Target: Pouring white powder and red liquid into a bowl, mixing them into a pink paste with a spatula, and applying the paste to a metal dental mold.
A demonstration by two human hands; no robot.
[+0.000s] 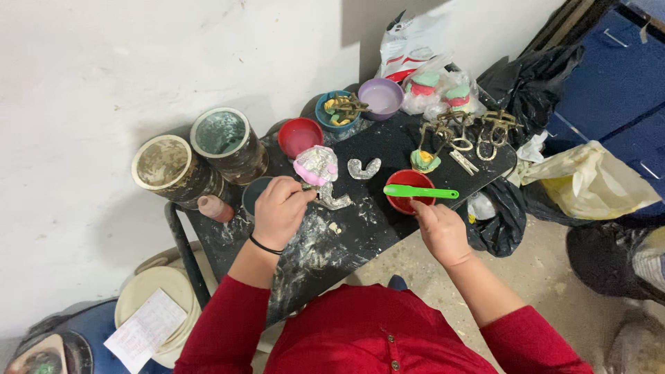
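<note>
- Two round tins (201, 156) stand at the left edge of the black, plaster-spattered bench (360, 232), close to the white wall.
- A small red bowl (300, 136) sits behind the left hand (279, 210), with a blue bowl (337, 111) and a purple bowl (380, 96) further back.
- The left hand's fingers are curled together around a thin metal tool handle; its tip rests on the pink-and-white dental cast (316, 166), which lies just past the fingertips.
- A grey cast piece (364, 168) lies on the bench between the two hands.
- A red mixing bowl (409, 192) stands near the bench's front edge with a green spatula (420, 192) laid across its rim.
- The right hand (441, 232) touches that bowl's near rim; its fingers are drawn together, not gripping the spatula.
- Metal frames (471, 131) and bagged casts (440, 90) crowd the far right.
</note>
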